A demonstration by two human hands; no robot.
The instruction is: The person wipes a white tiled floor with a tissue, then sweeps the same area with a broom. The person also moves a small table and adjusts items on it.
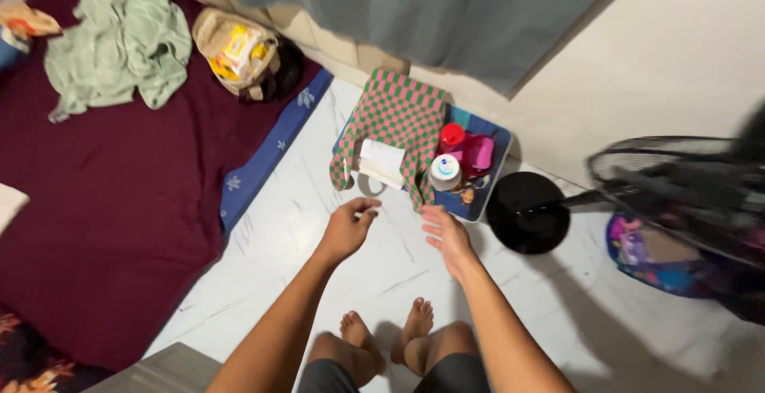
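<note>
A yellow and white packet lies in a beige bag, far up-left of the left grip. A white bottle with blue label stands just above the right grip.

White marble-pattern floor bears a blue tray, black fan base, maroon mattress.

A green cloth is seen upper left on the maroon bed; a black fan is seen at right.

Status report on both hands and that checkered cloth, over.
Left hand, right hand empty, open. Checkered cloth draped ahead, untouched. White bottle beside it.
</note>
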